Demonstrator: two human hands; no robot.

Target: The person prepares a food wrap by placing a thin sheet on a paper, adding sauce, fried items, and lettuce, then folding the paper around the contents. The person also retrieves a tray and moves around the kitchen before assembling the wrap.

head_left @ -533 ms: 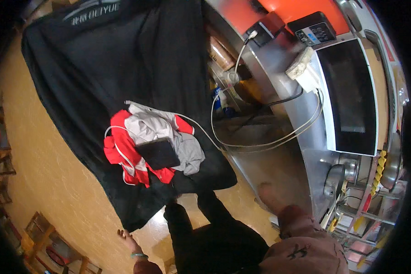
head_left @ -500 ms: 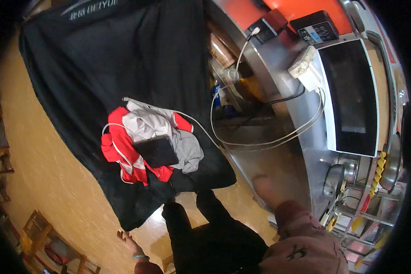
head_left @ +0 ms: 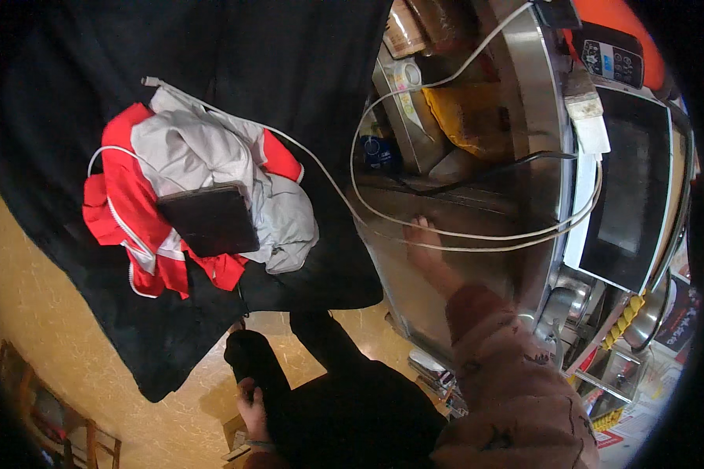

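Note:
My right hand (head_left: 424, 244) is over the steel surface, at the looped white cable (head_left: 493, 234), with its fingers stretched out and apart. Whether they touch the cable I cannot tell. My left hand (head_left: 252, 406) hangs beside my dark trouser leg, fingers loosely apart and holding nothing. A crumpled red, white and grey garment (head_left: 199, 156) lies on a large black cloth (head_left: 313, 47). On top of the garment rests a flat dark rectangular device (head_left: 210, 220). The cable runs past the garment, and its free plug (head_left: 150, 81) lies at the upper left.
A white microwave (head_left: 624, 187) stands at the right, with a white power strip (head_left: 589, 121) beside it. Packages and a yellow bag (head_left: 465, 117) fill a steel shelf. Metal pots (head_left: 567, 301) are at the lower right; wooden stools (head_left: 59, 422) stand at the lower left.
My right hand has moved forward to the cable loop. My left hand has come in toward my leg. The view has shifted, bringing the garment and shelf closer.

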